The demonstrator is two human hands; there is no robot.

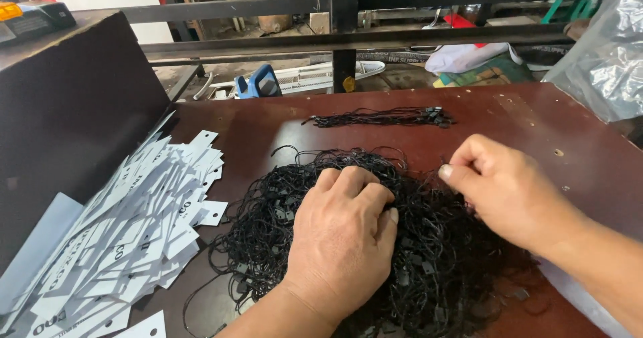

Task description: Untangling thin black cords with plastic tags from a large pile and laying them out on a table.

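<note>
Black string loops [429, 244], each with a small plastic clasp, lie in one big tangled heap under both hands, too many and too knotted to count. One left hand [345, 234] lies palm down on the middle of the heap, fingers curled and pressing into the strings; whether it grips any of them cannot be told. One right hand [506, 190] sits just beside it on the heap's far right edge, thumb and forefinger pinched together at the strings, the other fingers folded in; the strand it may hold is too thin to make out.

Beyond the hands, well apart from the heap, one neat bundle of the same strings [382, 117] lies straightened in a line, clasps gathered at its right end. Left of the left hand, just beside the heap, one loose pile of white card tags [134, 224] spreads out, overlapping and beyond counting, each with a punched hole and dark print. All of it rests on the dark red-brown counter [268, 130].

Further left a dark upright board [74, 117] stands against the tags. Right of the right hand a crumpled clear plastic bag [606, 56] hangs at the counter's corner; what is in it does not show. Past the counter's far edge run black metal rails [348, 40], with a blue tool [258, 83] and a white bag [465, 56] lying behind them.
</note>
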